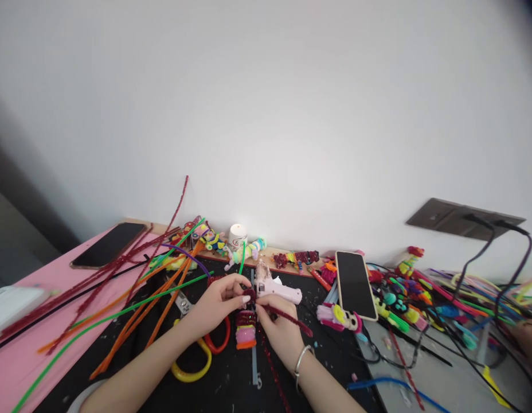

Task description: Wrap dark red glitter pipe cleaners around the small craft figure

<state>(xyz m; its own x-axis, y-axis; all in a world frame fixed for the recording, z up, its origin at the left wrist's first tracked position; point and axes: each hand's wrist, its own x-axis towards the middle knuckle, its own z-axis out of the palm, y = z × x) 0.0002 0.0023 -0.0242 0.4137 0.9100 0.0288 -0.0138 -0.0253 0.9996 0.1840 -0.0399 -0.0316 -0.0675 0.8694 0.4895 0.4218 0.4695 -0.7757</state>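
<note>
landmark: pink glue gun [278,289], lying on the tabletop [231,378] w/ nozzle end toward the left; all places below are given rel. to it.
thing in hand: dark red pipe cleaner [287,316], just in front of the gun, toward the person, and a bit right.
long axis: runs from upper left, at the fingertips, down to lower right; the free end points away to the right, past the right hand.
coiled end: a small dark red loop, just left of the gun's nozzle, between both hands; detail too small to tell.
left hand [216,303]: left of the gun, fingers closed narrow in a pinch on the coiled end.
right hand [283,335]: in front of the gun, thumb and fingers closed on the same pipe cleaner, stem lying across the top of the hand; a bracelet at the wrist.
nearer hand: both touch it; the left is nearer to the coil, the right has the long stem.
stacked coils [246,331]: red, pink, orange bands, in front of the gun, between the two wrists, not touched as far as I can see.
scissors [200,353]: yellow and red handles, front-left of the gun, under the left forearm.
phone [355,284]: right of the gun, well apart from the hands.
loose pipe cleaners [154,298]: orange, green, far left of the gun, spread out like a fan.
</note>
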